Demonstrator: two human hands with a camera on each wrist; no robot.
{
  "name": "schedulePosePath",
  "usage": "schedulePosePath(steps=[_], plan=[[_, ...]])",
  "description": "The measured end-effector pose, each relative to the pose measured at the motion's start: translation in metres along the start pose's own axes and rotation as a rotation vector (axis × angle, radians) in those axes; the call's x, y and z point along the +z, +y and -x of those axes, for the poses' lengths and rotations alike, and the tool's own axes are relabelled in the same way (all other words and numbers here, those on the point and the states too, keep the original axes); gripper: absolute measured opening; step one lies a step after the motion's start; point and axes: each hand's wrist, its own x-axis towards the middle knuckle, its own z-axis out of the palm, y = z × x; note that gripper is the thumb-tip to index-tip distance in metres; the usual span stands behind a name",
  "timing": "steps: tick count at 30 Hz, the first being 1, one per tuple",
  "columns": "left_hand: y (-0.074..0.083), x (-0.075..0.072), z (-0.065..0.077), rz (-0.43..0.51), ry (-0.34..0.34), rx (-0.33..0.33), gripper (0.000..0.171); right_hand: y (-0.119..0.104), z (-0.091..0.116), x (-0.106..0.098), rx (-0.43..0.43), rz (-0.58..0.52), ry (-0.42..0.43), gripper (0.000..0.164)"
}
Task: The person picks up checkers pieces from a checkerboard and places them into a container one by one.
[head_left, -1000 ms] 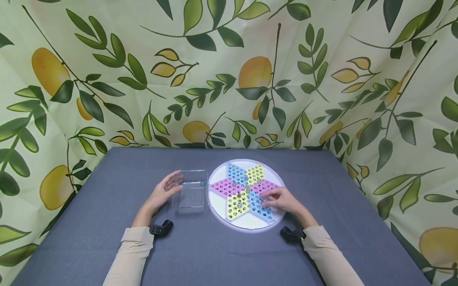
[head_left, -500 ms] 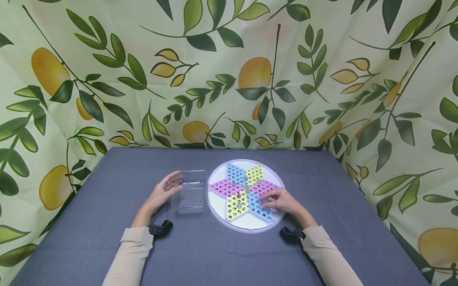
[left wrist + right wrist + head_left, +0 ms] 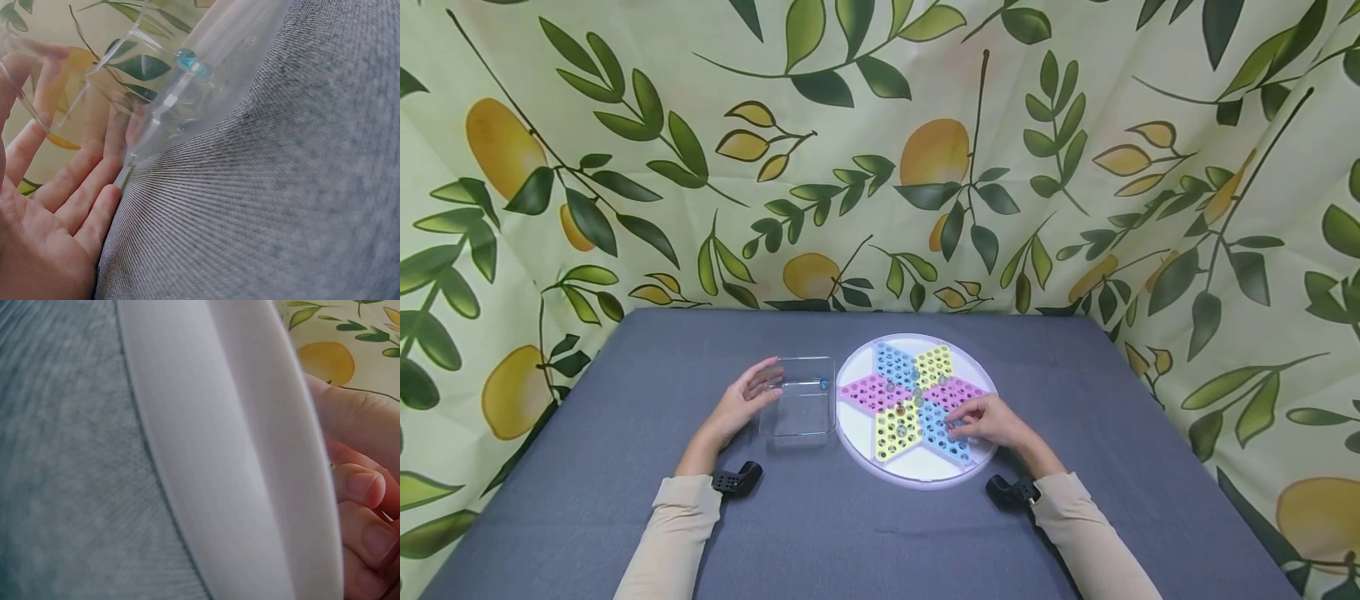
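A clear plastic box (image 3: 805, 434) stands left of a round white Chinese checkers board (image 3: 857, 454). My left hand (image 3: 741, 408) rests against the box's left side, fingers fairly straight, some seen through its wall in the left wrist view. A blue marble (image 3: 185, 59) lies in the box. My right hand (image 3: 992, 419) is over the board's near-right blue section, thumb and index fingertips close together right at the holes; I cannot tell whether a marble is between them. In the right wrist view its other fingers (image 3: 365, 484) are curled beyond the board's rim.
Several marbles sit in the board's holes, among them a reddish one (image 3: 901, 410) and a clear one (image 3: 902, 431) in the yellow section. A grey-blue cloth (image 3: 820, 542) covers the table. A curtain (image 3: 850, 125) printed with leaves and fruit hangs behind.
The right thumb and index finger shift very slightly over the blue section. My left hand, the box and the board stay in place.
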Motion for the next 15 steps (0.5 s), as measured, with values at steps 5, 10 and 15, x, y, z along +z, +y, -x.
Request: schedulePosePath(steps=[5, 10, 15], plan=[[-0.0007, -0.0005, 0.0007, -0.012, -0.002, -0.011, 0.065, -0.0013, 0.0002, 0.0007, -0.003, 0.003, 0.021, 0.028], [-0.0007, -0.0007, 0.0003, -0.011, -0.001, -0.012, 0.064, -0.003, 0.0006, 0.0003, 0.024, 0.008, 0.052, 0.026], [-0.0012, -0.0002, -0.0004, -0.015, 0.003, -0.015, 0.064, -0.0088, 0.0014, -0.0001, -0.007, 0.021, 0.065, 0.026]])
